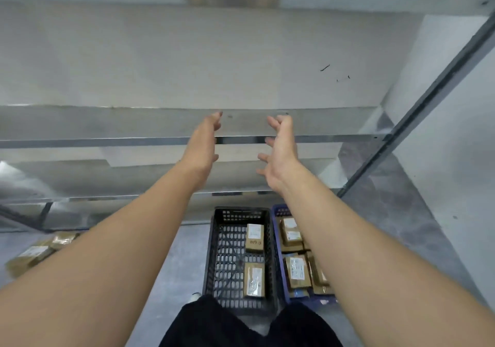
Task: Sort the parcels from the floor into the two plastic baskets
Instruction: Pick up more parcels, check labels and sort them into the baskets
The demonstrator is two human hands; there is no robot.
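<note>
Both my arms stretch forward at shelf height, palms facing each other. My left hand [205,143] and my right hand [280,150] have loosely spread fingers and hold nothing. Below them on the floor stands a black plastic basket [214,253] with two brown parcels [254,279] in it. Right beside it is a blue basket [277,214] holding several brown parcels [296,270], partly hidden by my right forearm. More brown parcels [34,253] lie in a loose pile on the floor at the left.
A grey metal shelving unit [187,140] with bare boards fills the view ahead; its dark upright post [417,111] runs diagonally at the right. The grey floor [182,255] shows between the pile and the baskets. My dark-clothed legs [209,325] are at the bottom.
</note>
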